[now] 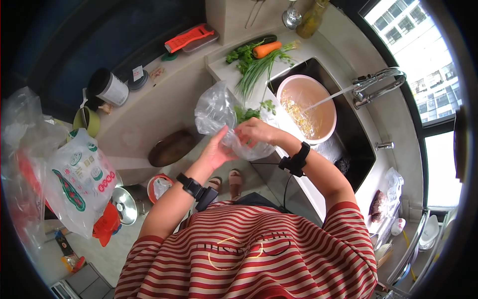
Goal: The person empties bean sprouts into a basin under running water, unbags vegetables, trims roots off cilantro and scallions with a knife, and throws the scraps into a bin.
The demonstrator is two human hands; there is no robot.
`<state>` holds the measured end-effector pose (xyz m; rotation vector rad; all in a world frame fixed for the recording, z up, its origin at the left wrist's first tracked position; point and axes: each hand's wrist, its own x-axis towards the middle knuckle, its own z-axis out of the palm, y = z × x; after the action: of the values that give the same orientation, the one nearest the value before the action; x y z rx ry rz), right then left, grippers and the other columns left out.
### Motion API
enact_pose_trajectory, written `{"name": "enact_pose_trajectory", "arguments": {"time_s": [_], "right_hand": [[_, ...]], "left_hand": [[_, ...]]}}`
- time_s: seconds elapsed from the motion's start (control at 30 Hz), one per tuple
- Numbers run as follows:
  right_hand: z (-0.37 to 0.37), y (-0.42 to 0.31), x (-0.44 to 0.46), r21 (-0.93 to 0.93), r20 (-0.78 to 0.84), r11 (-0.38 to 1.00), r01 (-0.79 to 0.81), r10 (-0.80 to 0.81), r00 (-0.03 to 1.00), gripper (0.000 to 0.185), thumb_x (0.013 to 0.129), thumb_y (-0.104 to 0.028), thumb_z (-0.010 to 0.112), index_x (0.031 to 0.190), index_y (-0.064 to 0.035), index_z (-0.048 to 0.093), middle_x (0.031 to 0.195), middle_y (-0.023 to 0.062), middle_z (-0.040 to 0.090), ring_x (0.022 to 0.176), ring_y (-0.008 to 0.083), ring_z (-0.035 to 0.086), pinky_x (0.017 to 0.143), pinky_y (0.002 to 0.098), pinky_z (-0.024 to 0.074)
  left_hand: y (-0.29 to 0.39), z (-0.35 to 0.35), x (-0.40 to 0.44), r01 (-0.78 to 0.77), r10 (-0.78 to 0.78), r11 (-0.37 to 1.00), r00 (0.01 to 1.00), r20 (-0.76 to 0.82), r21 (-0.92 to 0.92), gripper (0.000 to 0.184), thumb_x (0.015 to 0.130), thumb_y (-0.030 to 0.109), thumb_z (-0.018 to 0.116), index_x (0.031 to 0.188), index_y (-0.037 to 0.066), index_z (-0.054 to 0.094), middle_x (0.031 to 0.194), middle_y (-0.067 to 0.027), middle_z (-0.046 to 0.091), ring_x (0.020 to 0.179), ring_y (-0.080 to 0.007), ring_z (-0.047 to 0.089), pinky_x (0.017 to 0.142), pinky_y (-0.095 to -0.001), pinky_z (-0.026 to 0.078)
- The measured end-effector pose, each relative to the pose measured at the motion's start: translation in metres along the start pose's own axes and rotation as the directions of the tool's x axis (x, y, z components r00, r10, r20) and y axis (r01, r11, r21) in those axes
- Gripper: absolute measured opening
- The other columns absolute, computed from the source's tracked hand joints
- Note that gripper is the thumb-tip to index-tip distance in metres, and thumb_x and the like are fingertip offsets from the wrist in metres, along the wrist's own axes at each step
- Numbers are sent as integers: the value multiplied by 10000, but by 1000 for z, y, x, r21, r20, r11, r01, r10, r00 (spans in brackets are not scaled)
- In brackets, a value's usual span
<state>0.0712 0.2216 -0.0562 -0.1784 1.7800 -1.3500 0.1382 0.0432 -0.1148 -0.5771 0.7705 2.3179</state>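
Note:
A clear plastic bag (214,107) hangs between my hands over the counter's front edge. My left hand (217,149) holds its lower side, thumb pointing up. My right hand (255,132) has its fingers bent on the bag's opposite side, near some leafy green herbs (246,114). Whether the herbs are in the bag or behind it, I cannot tell. In the sink, a pink basin (326,112) holds bean sprouts (301,119), and water runs into it from the faucet (376,84).
Green onions (259,72), a carrot (267,49) and leafy greens lie on the counter beyond the bag. An orange-red grater (189,38) and a dark-lidded jar (108,87) are on the ledge. Plastic bags (82,179) hang at the left.

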Motion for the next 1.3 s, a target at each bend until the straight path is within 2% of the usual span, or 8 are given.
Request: {"name": "enact_pose_trajectory", "arguments": {"time_s": [0.13,0.2,0.4,0.5,0.77,0.87,1.07,1.3], "right_hand": [[5,0,-1,-307,-85,951,36,-65,994,352,765,-119,599,1091,0,539,980,172,603,894,248,616,707,379,528],[7,5,-2,-786,-303,614,68,-479,824,475,695,-128,663,1132,-19,509,987,178,600,885,308,613,730,385,502],[4,-10,-3,-738,-148,640,216,-465,873,507,644,-205,698,1086,-34,519,885,159,640,815,334,613,723,419,485],[10,-22,-9,-887,-168,449,105,-527,833,372,666,-220,605,997,-53,584,695,156,626,651,340,613,608,447,476],[-20,-53,-29,-555,7,687,469,-561,828,267,680,-134,561,898,0,634,569,109,508,525,129,506,519,306,420],[-22,-60,-26,-356,-29,839,412,-450,893,233,695,-168,566,843,5,621,606,160,558,544,245,548,535,352,428],[-17,-55,-28,-866,-171,438,240,-711,683,208,744,-219,628,786,-15,635,615,158,568,547,297,571,540,378,437],[-63,-72,-22,-92,-401,873,480,-473,784,207,847,-204,631,892,-6,672,748,16,655,573,53,542,482,224,429]], "left_hand": [[7,-24,30,-160,160,987,973,-168,15,212,819,147,569,1012,61,556,995,-91,604,932,-255,575,836,-421,458],[23,-24,27,-186,171,978,975,-144,-96,186,821,93,484,984,41,558,983,-117,603,915,-277,578,837,-426,466],[49,0,4,-82,190,890,961,200,-449,311,870,187,395,1047,-14,552,1043,-170,589,897,-325,560,828,-437,469],[57,21,-7,-188,220,907,975,44,-376,338,876,214,408,1095,-13,531,1141,-174,559,808,-285,569,741,-388,494],[94,-4,-6,-150,242,928,939,246,-340,390,904,369,422,1204,127,488,1283,-211,461,602,-162,532,433,-228,402],[95,13,-9,-124,243,931,913,327,-344,420,921,329,382,1274,106,432,1337,-201,408,527,-140,478,416,-218,400],[107,20,-5,-224,309,909,929,207,-352,428,951,376,313,1305,156,412,1297,-168,459,613,-176,525,468,-245,417],[113,25,-25,-430,373,849,900,-228,-307,397,961,372,296,1279,192,450,1231,-98,528,774,-212,580,575,-304,458]]}}
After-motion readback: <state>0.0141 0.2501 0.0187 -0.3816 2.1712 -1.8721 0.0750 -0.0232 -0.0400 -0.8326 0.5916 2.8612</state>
